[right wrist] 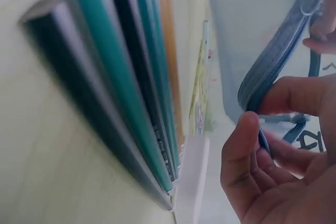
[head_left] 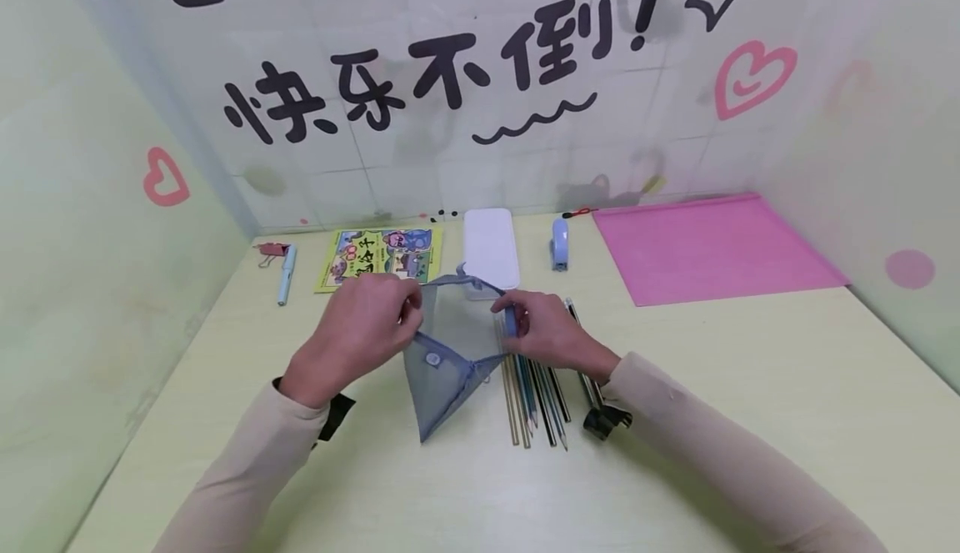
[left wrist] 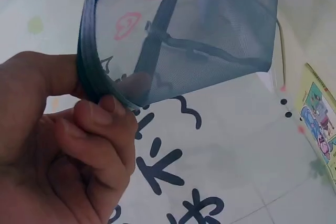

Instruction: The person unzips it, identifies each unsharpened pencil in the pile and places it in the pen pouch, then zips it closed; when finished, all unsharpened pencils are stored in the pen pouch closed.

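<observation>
A blue-grey mesh zipper pouch (head_left: 453,315) is held up over the table, its mouth spread wide between both hands. My left hand (head_left: 363,319) pinches the zippered edge on the left side; in the left wrist view the thumb and curled fingers (left wrist: 97,124) grip that band. On the opposite side my right hand (head_left: 551,329) pinches the rim, with thumb and forefinger on the zipper strip (right wrist: 275,64) in the right wrist view. Through the mesh no contents show. Several pencils (head_left: 536,403) lie on the table beside and partly under the right hand.
At the back stand a yellow comic-style booklet (head_left: 386,254), a white case (head_left: 491,244), a blue stapler (head_left: 559,244) and red-handled scissors (head_left: 579,213). A pink sheet (head_left: 720,248) covers the back right. A light-blue pen (head_left: 287,276) and a reddish clip (head_left: 272,249) lie back left.
</observation>
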Motion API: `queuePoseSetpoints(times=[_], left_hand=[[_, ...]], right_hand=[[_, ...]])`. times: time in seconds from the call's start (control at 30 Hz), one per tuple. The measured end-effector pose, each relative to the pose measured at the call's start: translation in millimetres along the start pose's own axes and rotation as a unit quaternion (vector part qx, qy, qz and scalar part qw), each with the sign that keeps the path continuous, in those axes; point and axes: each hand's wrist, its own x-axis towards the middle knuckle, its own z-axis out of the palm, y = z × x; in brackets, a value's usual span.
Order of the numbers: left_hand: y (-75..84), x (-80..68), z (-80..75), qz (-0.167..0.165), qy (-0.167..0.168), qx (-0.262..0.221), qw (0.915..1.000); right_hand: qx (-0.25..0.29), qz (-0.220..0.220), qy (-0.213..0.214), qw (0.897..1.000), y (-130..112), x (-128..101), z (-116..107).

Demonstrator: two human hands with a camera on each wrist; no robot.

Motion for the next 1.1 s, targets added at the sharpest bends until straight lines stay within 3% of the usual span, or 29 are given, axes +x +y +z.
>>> queuePoseSetpoints(times=[0.17,0.33,0.47,0.53,0.67,0.8,0.97,1.1], left_hand=[[2.7,0.9,4.2,0.02,-0.021,-0.061,0.9977],[5.2,4.0,11.1,0.04,-0.013,-0.109,0.9931],[1.3,6.8,16.2,0.032,-0.02,-0.149,0.9881],[-2.2,7.3,18.7,0.023,-0.027,-0.17,0.9847],[-7.3,6.2,21.6,0.015,-0.032,-0.196,0.98],[-8.6,5.0,23.2,0.009,-0.03,-0.206,0.978],[-8.6,4.7,25.8,-0.009,-0.043,-0.22,0.9745],[-10.1,4.7,27.8,-0.01,-0.047,-0.226,0.9729]], right_hand=[[0.03,-0.022,-0.033,0.999,1.4,0.7,4.5],[0.085,-0.035,-0.064,0.994,2.0,2.1,9.1],[0.178,-0.003,-0.067,0.982,6.8,2.3,6.7],[0.182,0.015,-0.06,0.981,8.2,2.4,4.5],[0.048,0.015,-0.065,0.997,5.3,5.0,3.4],[-0.079,0.002,-0.084,0.993,-3.4,9.0,9.2],[-0.151,0.008,-0.092,0.984,-10.7,12.6,19.8],[-0.17,0.019,-0.101,0.98,-13.4,14.7,25.9]])
